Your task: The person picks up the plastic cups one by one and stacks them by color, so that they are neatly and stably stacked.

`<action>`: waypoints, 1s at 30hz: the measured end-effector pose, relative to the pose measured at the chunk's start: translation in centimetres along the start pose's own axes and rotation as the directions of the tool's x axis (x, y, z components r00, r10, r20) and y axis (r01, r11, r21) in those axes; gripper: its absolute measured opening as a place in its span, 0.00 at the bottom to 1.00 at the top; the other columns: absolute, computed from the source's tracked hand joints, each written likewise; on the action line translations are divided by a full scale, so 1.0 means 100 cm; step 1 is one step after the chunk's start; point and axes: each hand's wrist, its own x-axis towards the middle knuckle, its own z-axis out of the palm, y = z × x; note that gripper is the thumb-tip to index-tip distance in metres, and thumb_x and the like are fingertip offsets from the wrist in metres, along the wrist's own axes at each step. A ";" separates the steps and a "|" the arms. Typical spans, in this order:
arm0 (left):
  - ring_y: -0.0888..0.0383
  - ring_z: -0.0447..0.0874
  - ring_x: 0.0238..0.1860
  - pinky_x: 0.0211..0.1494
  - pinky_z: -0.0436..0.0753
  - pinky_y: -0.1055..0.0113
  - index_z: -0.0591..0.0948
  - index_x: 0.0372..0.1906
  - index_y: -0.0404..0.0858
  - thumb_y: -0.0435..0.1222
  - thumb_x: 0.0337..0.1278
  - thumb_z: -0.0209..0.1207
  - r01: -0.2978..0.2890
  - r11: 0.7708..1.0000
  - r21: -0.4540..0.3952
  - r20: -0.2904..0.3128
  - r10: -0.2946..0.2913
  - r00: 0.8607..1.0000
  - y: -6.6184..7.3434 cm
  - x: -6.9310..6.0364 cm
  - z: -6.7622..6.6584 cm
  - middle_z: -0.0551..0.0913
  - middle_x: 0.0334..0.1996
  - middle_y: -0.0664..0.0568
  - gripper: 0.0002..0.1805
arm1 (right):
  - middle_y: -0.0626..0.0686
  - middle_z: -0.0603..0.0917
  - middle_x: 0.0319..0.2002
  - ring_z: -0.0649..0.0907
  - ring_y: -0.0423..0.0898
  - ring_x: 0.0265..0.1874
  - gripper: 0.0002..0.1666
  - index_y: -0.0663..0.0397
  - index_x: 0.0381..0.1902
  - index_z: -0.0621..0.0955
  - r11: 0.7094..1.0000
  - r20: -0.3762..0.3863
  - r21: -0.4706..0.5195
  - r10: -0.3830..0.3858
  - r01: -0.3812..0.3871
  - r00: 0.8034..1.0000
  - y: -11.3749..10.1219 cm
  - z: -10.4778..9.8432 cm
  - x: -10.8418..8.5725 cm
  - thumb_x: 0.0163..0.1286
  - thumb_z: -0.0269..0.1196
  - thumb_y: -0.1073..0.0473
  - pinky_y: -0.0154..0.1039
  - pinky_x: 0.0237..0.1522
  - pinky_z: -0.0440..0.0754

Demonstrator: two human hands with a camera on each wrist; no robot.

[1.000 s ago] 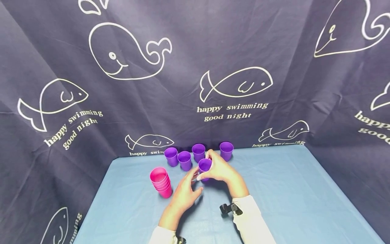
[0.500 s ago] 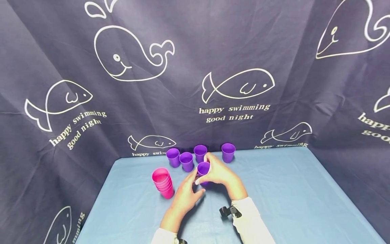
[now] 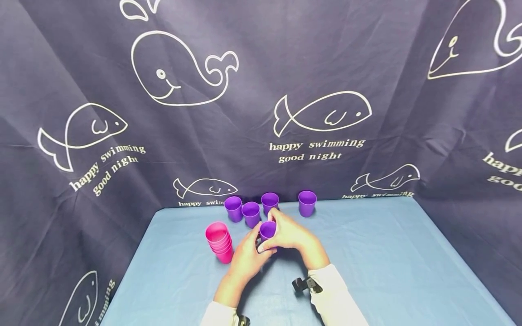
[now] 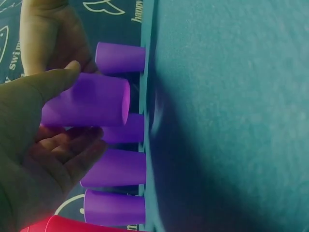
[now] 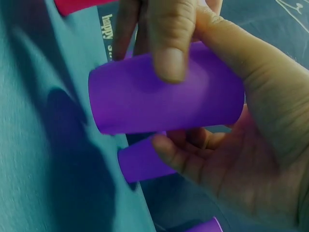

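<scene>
We see, at the far left, a stack of pink cups [image 3: 220, 246] standing on the blue table [image 3: 387, 262], its mouth facing up. Just behind it and to the right stand two upright purple cups, the left purple cup [image 3: 234, 209] near the second purple cup [image 3: 251, 215]. Then comes the left hand [image 3: 246, 259], its thumb on one side of the held purple cup [image 3: 268, 230] and its fingers on the other, pinching it between them. We find that cup mouth up between both hands, its base clear of the table in the left wrist view. Behind it stands a rear purple cup [image 3: 269, 201], partly hidden by the right hand [image 3: 290, 233], whose thumb and fingers are clamped round the held cup from the right. Farther right, we see a lone purple cup [image 3: 307, 203] upright near the dark backdrop [image 3: 261, 68].
</scene>
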 end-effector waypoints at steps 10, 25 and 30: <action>0.45 0.89 0.58 0.64 0.85 0.47 0.75 0.72 0.35 0.42 0.48 0.80 -0.010 0.999 -0.035 -0.027 0.009 1.000 -0.001 0.002 -0.004 0.87 0.60 0.41 0.45 | 0.48 0.77 0.31 0.78 0.40 0.30 0.43 0.54 0.41 0.71 0.998 0.033 0.067 -0.002 0.000 0.999 0.002 0.004 0.001 0.38 0.90 0.48 0.33 0.33 0.78; 0.49 0.88 0.56 0.62 0.87 0.51 0.70 0.77 0.39 0.38 0.51 0.79 0.053 0.992 -0.111 0.084 -0.043 0.996 -0.001 0.002 -0.012 0.83 0.66 0.42 0.48 | 0.57 0.80 0.39 0.79 0.45 0.35 0.28 0.54 0.48 0.78 0.983 -0.156 0.086 0.175 -0.163 0.972 0.013 -0.037 -0.012 0.60 0.79 0.48 0.35 0.40 0.78; 0.49 0.87 0.57 0.63 0.86 0.51 0.71 0.77 0.38 0.38 0.50 0.79 0.038 0.996 -0.077 0.101 -0.030 0.994 -0.001 0.003 -0.013 0.83 0.66 0.42 0.47 | 0.51 0.79 0.36 0.79 0.44 0.36 0.25 0.57 0.46 0.79 0.967 -0.294 0.078 0.256 -0.244 0.921 0.023 -0.051 -0.012 0.65 0.75 0.46 0.36 0.42 0.77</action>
